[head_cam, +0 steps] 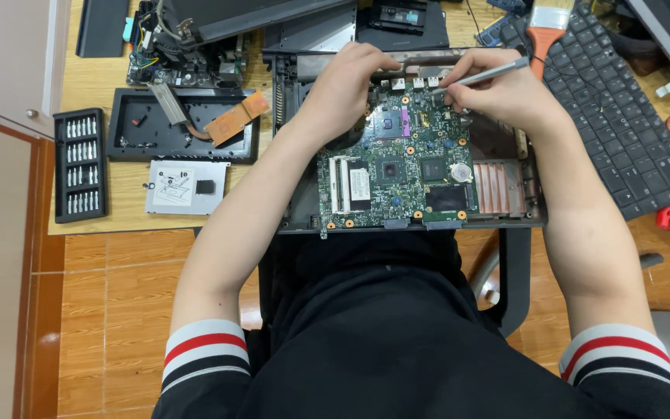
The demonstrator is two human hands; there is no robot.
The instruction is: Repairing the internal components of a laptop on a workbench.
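Motherboard: green laptop circuit board (397, 174) exposed in grey chassis (521, 209) at table's front edge.
Right hand (498, 93): pinches slim silver screwdriver (484, 75).
Left hand (343, 89): steadies board's rear edge.
Progress: black keyboard (622, 116) already off; board apparently still seated.

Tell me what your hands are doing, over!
Left hand rests on the green circuit board, far edge. Right hand holds a silver screwdriver, tip on the board. Nothing blocking.
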